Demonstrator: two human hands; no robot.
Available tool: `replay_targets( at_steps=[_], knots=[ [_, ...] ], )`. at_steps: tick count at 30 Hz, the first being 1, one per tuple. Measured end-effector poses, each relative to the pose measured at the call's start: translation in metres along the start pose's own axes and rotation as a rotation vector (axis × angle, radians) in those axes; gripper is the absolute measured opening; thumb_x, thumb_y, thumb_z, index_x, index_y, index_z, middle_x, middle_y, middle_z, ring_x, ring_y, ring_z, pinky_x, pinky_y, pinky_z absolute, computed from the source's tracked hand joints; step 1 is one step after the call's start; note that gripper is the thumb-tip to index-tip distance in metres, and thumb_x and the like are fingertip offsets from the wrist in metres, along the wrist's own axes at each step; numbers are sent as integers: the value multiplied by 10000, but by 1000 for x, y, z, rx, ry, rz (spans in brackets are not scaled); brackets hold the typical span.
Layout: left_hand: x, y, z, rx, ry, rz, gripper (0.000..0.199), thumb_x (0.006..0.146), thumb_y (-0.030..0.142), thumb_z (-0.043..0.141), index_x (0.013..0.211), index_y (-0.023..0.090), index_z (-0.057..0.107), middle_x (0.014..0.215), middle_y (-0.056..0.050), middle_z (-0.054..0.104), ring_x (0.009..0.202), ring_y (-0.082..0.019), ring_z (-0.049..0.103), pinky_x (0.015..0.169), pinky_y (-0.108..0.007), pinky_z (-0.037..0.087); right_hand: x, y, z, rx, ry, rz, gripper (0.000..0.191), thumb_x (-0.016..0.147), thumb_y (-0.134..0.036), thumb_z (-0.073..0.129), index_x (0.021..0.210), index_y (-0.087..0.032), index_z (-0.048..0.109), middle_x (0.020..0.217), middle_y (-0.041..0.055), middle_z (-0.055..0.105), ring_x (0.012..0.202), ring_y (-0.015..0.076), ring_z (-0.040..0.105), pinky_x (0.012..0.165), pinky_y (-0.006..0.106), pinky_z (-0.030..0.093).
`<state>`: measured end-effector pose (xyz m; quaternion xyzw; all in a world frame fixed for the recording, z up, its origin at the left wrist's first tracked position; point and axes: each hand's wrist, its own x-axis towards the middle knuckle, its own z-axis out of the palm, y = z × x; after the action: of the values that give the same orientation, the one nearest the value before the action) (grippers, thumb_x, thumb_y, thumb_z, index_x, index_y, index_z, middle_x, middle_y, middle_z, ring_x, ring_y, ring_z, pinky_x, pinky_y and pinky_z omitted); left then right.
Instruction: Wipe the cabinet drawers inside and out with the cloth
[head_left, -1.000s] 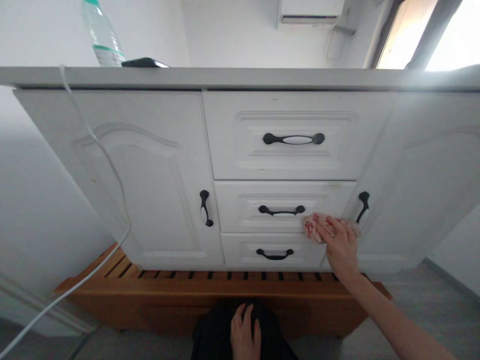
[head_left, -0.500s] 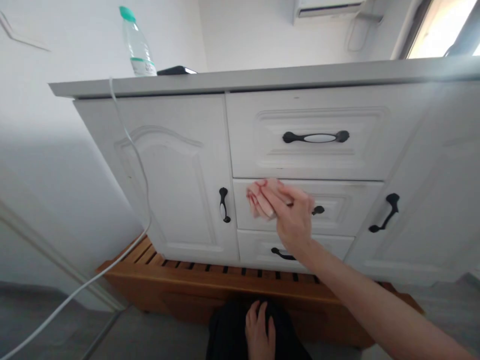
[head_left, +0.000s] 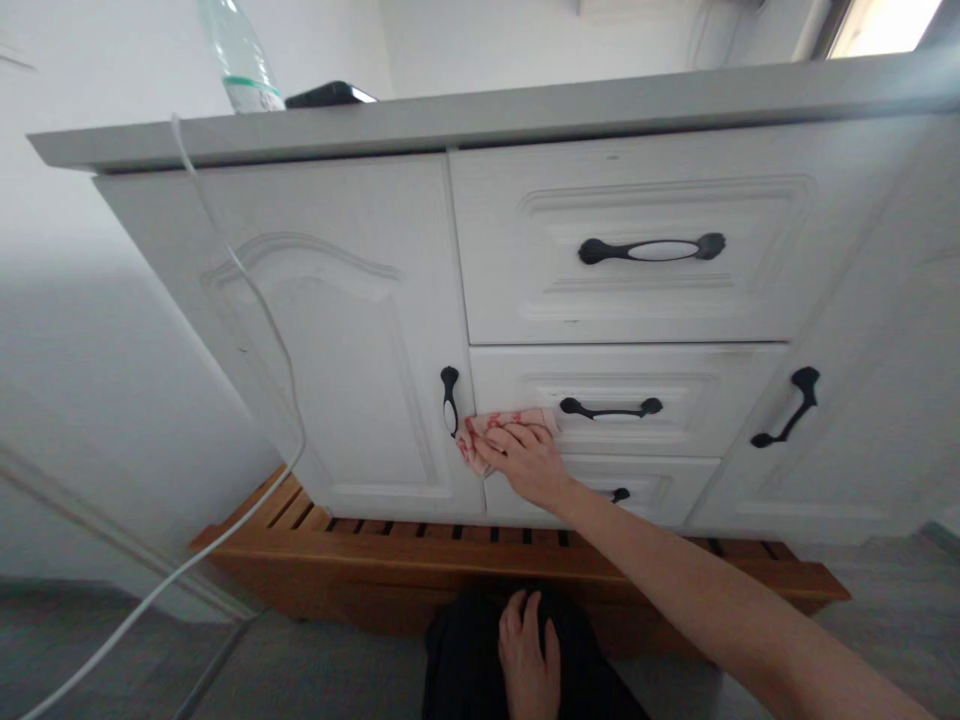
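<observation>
My right hand (head_left: 529, 462) presses a pink patterned cloth (head_left: 514, 418) against the left part of the middle drawer front (head_left: 517, 380). The fingers lie over the cloth, close to the gap beside the left door (head_left: 330, 340). Just left of the cloth is the door's black and white handle (head_left: 449, 400); the middle drawer's handle (head_left: 611, 409) is to the right. My left hand (head_left: 529, 655) rests on my dark-clothed knee (head_left: 465, 650), fingers stretched out and holding nothing.
A slatted wooden bench (head_left: 360, 555) runs along the cabinet's foot. A white cable (head_left: 289, 360) hangs down across the left door. On the countertop (head_left: 525, 105) stand a plastic bottle (head_left: 247, 65) and a dark flat object (head_left: 328, 95). The top drawer handle (head_left: 652, 249) sticks out above.
My right hand has moved down and slightly left with the cloth, from in front of the middle drawer's handle to the drawer's left edge. The view has tilted down. My left hand stays on the knee.
</observation>
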<state>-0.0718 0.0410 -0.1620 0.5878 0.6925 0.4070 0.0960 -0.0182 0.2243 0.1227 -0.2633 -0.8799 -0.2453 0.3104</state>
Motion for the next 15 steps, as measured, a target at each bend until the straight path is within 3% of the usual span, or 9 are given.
replay_targets(
  at_steps=[2,4,8,11,15],
  knots=[
    [0,-2,0,10,9,17,393,966,286,432,1250,226,696,1275,-132,654,1198,-263,629,1029,-462,533,-13,8,-6,5,-54,-94,468,951,-188,588,1402,-313,578,1316,26,677,1168,213,515,947,384,349],
    [0,-4,-1,17,13,34,388,967,289,439,1254,232,694,1270,-129,658,1190,-260,635,1017,-451,542,-26,20,-19,-18,-81,-86,506,946,-185,596,1431,-324,559,1321,18,674,1158,216,513,945,384,350],
    [-1,-9,-1,42,19,58,370,973,280,456,1257,244,690,1266,-119,662,1177,-248,645,997,-434,559,-68,50,-54,-160,-76,128,631,925,-143,602,1499,-383,495,1267,15,693,1088,230,531,901,388,355],
    [-2,-7,-3,86,41,99,363,968,236,463,1255,239,685,1270,-118,657,1179,-245,647,992,-431,565,-116,79,-78,-281,-39,252,560,931,-124,580,1435,-368,579,1224,42,696,1082,244,536,934,397,364],
    [8,21,-16,173,58,145,492,935,137,477,1414,222,552,1440,-136,551,1301,-260,577,1037,-443,545,-180,115,-102,-381,23,356,493,935,-120,555,1380,-319,631,1246,85,658,1136,265,527,1048,443,378]
  ],
)
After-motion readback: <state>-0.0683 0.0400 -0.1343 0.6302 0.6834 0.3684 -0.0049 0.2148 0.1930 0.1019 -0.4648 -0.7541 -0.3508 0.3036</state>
